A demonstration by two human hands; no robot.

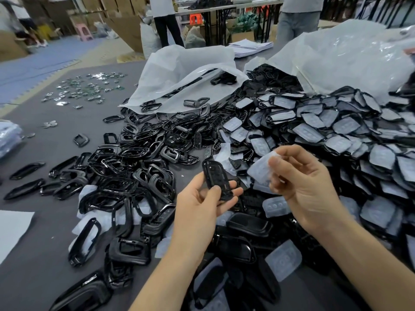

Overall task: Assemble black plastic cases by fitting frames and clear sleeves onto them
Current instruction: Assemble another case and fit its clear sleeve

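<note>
The left hand is holding a glossy black oblong plastic case upright, its grip clamped on the lower end, above the near middle of the matte grey surface. The right hand is pinching a frosted clear soft sleeve, grip clamped on it, just beside the case. Shiny black loop-shaped frames are heaping up at the left, and sleeved black cases are crowding the right. A crumpled white plastic bag is lying behind. Bare surface is showing along the left edge.

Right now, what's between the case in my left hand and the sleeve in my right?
Nothing held: case and sleeve are apart; the head view shows only loose parts lying behind the gap.
</note>
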